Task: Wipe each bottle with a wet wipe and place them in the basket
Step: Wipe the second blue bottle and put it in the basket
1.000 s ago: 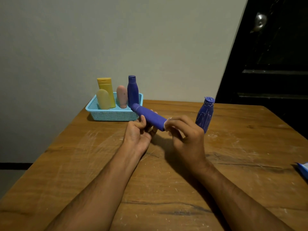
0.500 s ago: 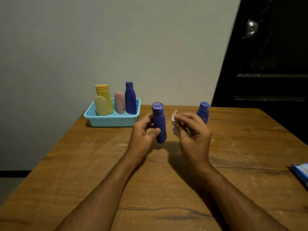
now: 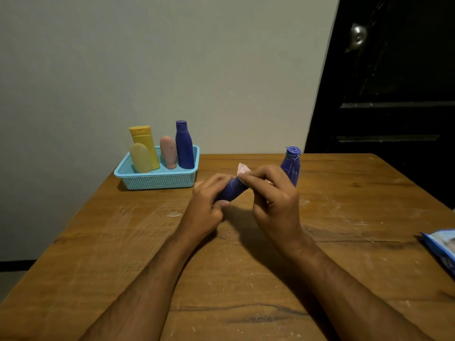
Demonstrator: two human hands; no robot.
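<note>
My left hand [image 3: 206, 205] grips a small blue bottle [image 3: 232, 189], tilted with its far end pointing up to the right, above the middle of the wooden table [image 3: 147, 242]. My right hand [image 3: 273, 203] pinches a white wet wipe [image 3: 242, 169] against that far end, which the wipe and fingers hide. A second blue bottle [image 3: 291, 166], streaked with white marks, stands upright just behind my right hand. The light blue basket [image 3: 157, 180] at the back left holds a yellow bottle [image 3: 144, 146], a pale yellow one [image 3: 140, 158], a pink one [image 3: 168, 151] and a blue one [image 3: 184, 143].
A blue wet wipe packet [image 3: 440, 247] lies at the table's right edge. A grey wall runs behind the table, with a dark door [image 3: 394, 94] at the right. The tabletop shows white scuffs and scratches.
The bottle stood upright in my left hand half a second ago; it now lies tilted, and my right hand has brought the wipe onto its far end.
</note>
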